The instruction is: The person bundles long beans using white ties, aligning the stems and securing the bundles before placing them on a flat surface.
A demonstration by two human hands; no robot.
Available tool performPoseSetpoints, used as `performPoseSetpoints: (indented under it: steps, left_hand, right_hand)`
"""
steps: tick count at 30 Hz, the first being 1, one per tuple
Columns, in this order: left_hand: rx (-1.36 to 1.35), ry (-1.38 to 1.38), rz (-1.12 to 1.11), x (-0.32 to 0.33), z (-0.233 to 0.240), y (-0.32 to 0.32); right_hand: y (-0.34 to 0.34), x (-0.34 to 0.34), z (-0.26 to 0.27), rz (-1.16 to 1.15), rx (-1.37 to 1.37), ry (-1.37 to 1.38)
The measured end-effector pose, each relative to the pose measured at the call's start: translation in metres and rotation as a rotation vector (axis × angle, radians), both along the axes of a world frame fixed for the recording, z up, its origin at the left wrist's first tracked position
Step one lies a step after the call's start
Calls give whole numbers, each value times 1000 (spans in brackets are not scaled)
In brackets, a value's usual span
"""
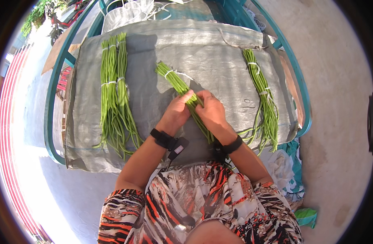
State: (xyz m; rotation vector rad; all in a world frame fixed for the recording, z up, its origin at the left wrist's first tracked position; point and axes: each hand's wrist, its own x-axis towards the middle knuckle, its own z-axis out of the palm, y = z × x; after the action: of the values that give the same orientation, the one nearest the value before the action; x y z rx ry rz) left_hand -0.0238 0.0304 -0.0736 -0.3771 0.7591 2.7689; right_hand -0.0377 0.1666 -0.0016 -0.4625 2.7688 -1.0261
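Between my two hands is a bundle of green yardlong beans (175, 80), lying slantwise, with a white tie around its upper end. My left hand (178, 111) is closed around the middle of the bundle, thumb on top. My right hand (211, 109) grips the same bundle just beside it, fingers bent; its fingertips are partly hidden. Tied bean bundles (108, 67) lie side by side on the left of the grey woven sheet (198, 52). Another bean bundle (263, 88) with white ties lies on the right, its loose ends spreading towards me.
A teal metal frame (49, 103) curves around both sides of the covered surface. White baskets (122, 16) stand beyond its far edge. A cord (229, 44) lies at the far right of the sheet. Plastic bags (281, 167) are on the floor at the near right, by a green packet (306, 217).
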Motion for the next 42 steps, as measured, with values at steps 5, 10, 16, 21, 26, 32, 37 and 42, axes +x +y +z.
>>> performPoseSetpoints:
  steps: [5,10,16,21,26,32,37,42]
  left_hand:
    - [36,-37,38,1,13,5]
    - [31,-81,50,-3,6,4]
    - [96,-142,170,-4,10,14]
    - [204,15,162,-11,-4,13]
    - [187,-53,80,-5,10,6]
    - [-7,-238,-46,1,29,21]
    - [-40,-172,23,-3,10,19]
    - [-185,-169,143,-4,9,33]
  right_hand:
    - [-8,8,8,-1,138,46]
    - [5,30,-9,146,10,463]
    - [20,38,-1,66,-37,265]
    - [16,37,-8,86,60,330]
    - [19,32,-19,88,-113,287]
    - [20,32,-31,90,-138,250]
    - [12,49,-21,37,-155,281]
    - [50,70,4,35,121,125]
